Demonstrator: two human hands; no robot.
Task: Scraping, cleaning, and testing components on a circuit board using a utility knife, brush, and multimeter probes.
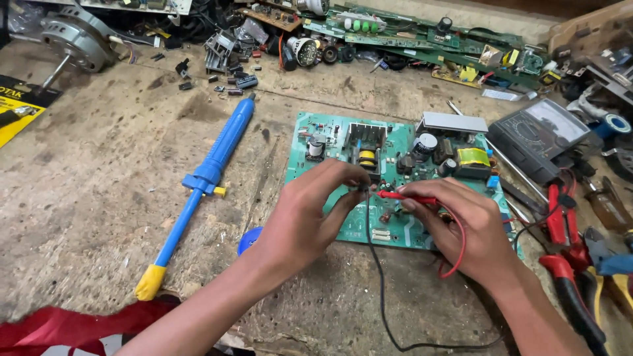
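Note:
A green circuit board [330, 132] with capacitors, a yellow-wound transformer and a metal heat sink lies flat on the worn workbench. My left hand [310, 214] pinches a black test probe [364, 190], its tip down on the board's middle; its black lead [381, 290] trails toward me. My right hand [471, 227] holds a red test probe [405, 196] nearly level, its tip pointing left and almost meeting the black one. The red lead [459, 244] loops over my right hand. Both hands cover the board's near half.
A blue desoldering pump [201, 191] with a yellow end lies left of the board. An analogue multimeter [537, 135] sits at the right, with red-handled pliers [570, 264] nearer. Scrap boards [409, 36], loose parts and a motor [76, 39] line the back. Red cloth [66, 326] lies at the near left.

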